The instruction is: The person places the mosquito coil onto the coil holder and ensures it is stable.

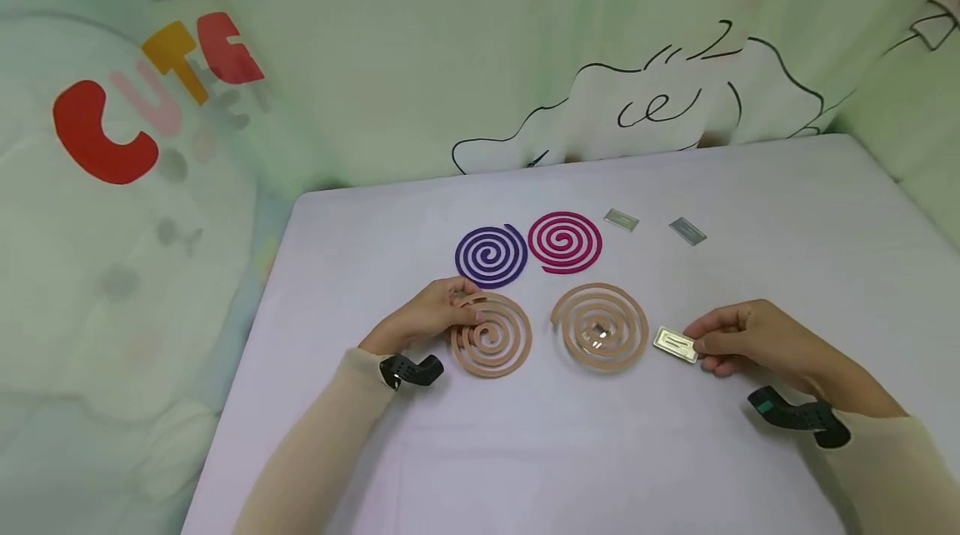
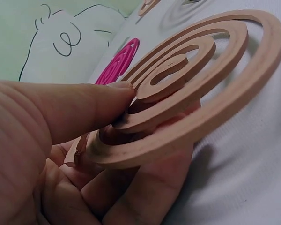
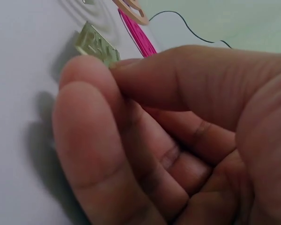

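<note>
My left hand (image 1: 431,314) pinches a tan mosquito coil (image 1: 517,335) by its left side, thumb on top and fingers beneath. In the left wrist view this coil (image 2: 267,51) is tilted and held off the cloth. With thumb and fingertips my right hand (image 1: 765,343) pinches a small rectangular metal coil stand (image 1: 675,344) by one end; the right wrist view shows the stand (image 3: 96,44) partly hidden behind the fingertips. Between the hands, a second tan coil (image 1: 641,327) sits with shiny metal showing at its centre and a shadow around it.
A purple coil (image 1: 459,256) and a magenta coil (image 1: 597,243) lie side by side farther back. Two flat metal stands (image 1: 622,220) rest to their right. White cloth (image 1: 585,460) covers the table, and a printed green curtain (image 1: 375,60) hangs behind it.
</note>
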### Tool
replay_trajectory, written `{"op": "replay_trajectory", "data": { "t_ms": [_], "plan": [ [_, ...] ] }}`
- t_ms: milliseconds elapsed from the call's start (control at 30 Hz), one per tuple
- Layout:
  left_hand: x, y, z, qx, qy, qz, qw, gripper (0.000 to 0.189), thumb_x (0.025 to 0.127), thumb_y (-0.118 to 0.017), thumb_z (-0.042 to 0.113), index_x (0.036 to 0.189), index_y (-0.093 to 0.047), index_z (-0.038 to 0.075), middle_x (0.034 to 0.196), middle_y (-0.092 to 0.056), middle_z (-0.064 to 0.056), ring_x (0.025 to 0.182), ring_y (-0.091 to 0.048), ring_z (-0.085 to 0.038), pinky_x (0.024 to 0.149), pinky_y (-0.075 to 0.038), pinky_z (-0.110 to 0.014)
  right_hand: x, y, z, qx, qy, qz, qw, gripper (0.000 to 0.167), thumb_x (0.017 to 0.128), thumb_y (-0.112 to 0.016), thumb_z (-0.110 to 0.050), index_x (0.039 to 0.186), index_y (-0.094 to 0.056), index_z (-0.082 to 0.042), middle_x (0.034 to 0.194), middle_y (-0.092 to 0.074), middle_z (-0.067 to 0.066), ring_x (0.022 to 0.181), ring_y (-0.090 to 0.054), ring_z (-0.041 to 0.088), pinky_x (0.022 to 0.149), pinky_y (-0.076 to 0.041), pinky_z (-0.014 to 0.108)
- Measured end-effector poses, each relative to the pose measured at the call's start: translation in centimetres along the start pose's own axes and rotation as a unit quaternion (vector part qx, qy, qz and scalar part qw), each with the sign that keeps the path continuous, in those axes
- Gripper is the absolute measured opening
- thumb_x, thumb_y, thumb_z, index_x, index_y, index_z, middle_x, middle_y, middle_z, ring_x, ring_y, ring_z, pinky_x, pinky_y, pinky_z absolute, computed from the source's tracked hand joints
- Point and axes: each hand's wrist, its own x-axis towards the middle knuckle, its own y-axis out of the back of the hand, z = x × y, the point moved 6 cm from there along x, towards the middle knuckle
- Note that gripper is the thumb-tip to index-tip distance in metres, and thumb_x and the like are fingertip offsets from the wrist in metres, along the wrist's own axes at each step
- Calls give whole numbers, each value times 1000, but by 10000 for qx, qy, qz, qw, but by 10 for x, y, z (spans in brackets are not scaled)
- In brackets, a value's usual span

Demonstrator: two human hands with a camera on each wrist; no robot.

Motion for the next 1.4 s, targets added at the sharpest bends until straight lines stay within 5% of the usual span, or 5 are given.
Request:
{"op": "replay_trajectory", "data": {
  "t_ms": [533, 900, 1400],
  "plan": [
    [-4, -2, -2, -195, -36, -11, 9998, 35, 98, -69, 2, 130, -56, -3, 83, -72, -4, 64, -66, -10, 54, -52, -22, -1, -49, -9, 152, 433, -926, 9947, 29, 98, -67, -5, 119, -67, 15, 87, -74, 11, 76, -72, 14, 67, -63, 33],
    [-8, -5, -6, -602, 29, -56, 9982, 35, 99, -65, -1, 131, -52, -5, 78, -71, -6, 55, -64, -11, 50, -54, -23, 10, -90, -26, 179, 550, -1167, 9915, 26, 94, -69, -3, 115, -70, 12, 88, -74, 14, 73, -72, 14, 66, -62, 30],
    [-11, -4, -4, -591, -89, 48, 9982, 36, 99, -64, -2, 132, -50, -5, 77, -70, -5, 55, -62, -10, 52, -53, -22, 11, -123, -37, 238, 728, -1315, 9883, 22, 94, -69, -4, 111, -72, 11, 84, -74, 13, 71, -71, 13, 64, -61, 28]
  ]
}}
